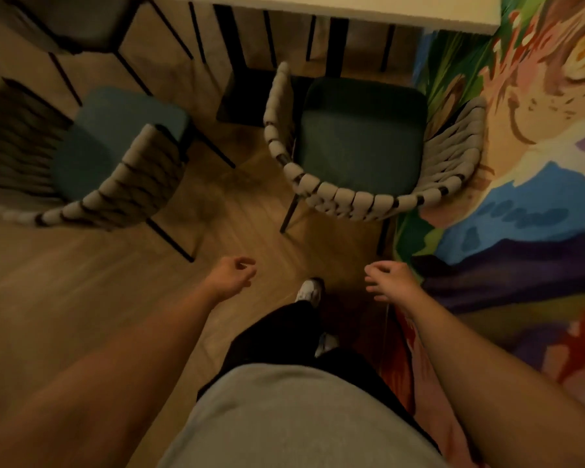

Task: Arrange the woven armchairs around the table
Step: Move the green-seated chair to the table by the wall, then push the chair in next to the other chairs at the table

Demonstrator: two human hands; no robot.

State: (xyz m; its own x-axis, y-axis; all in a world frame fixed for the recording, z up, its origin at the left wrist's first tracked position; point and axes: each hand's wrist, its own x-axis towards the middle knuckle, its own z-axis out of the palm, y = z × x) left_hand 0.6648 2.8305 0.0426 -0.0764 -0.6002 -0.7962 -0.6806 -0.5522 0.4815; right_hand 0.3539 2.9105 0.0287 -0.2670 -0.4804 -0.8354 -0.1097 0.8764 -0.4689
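two woven armchairs show in the head view. the right armchair (352,197) faces the table (318,8), its far arm just beside the painted wall (520,170). the left armchair (132,184) stands at an angle to the table edge. the left hand (232,276) and right hand (390,282) hang loosely curled, holding nothing, near the right armchair's woven back but apart from it. best, i judge, to grip that back wide with both hands and push straight, sparing the wall.
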